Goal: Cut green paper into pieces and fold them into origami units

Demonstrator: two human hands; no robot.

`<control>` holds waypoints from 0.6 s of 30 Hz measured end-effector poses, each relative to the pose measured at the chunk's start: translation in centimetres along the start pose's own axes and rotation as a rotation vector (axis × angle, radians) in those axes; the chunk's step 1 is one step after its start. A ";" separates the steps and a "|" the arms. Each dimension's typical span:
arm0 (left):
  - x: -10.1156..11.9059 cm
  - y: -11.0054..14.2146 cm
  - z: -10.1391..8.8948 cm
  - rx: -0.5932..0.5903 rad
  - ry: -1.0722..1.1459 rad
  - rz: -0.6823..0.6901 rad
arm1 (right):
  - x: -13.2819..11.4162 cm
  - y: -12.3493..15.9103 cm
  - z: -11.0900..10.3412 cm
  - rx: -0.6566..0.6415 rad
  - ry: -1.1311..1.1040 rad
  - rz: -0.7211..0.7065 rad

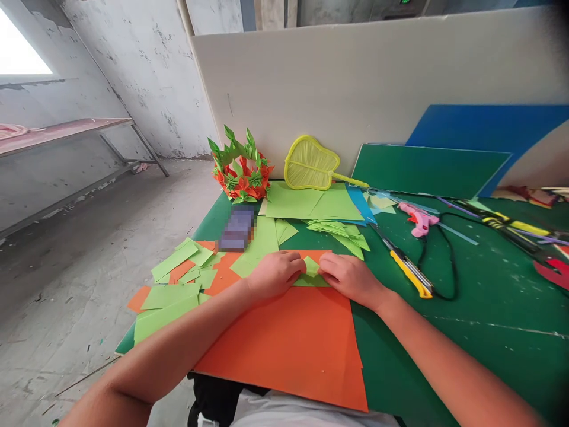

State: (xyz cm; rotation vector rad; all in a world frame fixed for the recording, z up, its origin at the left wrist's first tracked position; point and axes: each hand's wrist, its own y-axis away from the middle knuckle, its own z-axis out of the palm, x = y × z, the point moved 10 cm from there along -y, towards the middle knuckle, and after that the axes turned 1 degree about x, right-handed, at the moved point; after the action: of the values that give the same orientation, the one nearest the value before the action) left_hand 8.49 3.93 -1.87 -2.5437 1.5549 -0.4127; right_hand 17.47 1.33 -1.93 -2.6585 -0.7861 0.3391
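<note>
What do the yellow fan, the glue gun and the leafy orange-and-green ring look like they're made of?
Yellow fan: probably thread or thin fibre, since fine strands run across its frame.
Glue gun: likely smooth pink plastic, judging by its moulded body.
Ring: seemingly matte folded paper, with sharp creases and points.

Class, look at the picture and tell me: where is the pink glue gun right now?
In the head view, the pink glue gun lies on the green table, right of centre, just beyond the yellow cutter.
</note>
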 end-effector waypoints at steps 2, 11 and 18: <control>0.3 -0.1 0.0 -0.013 -0.008 0.036 | 0.0 0.0 0.0 0.001 -0.006 -0.003; 1.7 -0.1 -0.3 -0.084 -0.115 0.219 | -0.7 0.1 -0.7 -0.062 -0.037 -0.074; 1.5 0.2 0.1 -0.095 -0.076 0.240 | -1.1 0.1 -0.5 -0.063 0.018 -0.101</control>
State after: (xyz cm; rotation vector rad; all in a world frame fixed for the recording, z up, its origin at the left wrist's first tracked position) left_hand 8.99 2.51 -1.79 -2.3663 1.8633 -0.2160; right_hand 16.78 0.54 -1.33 -2.6642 -0.9358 0.2678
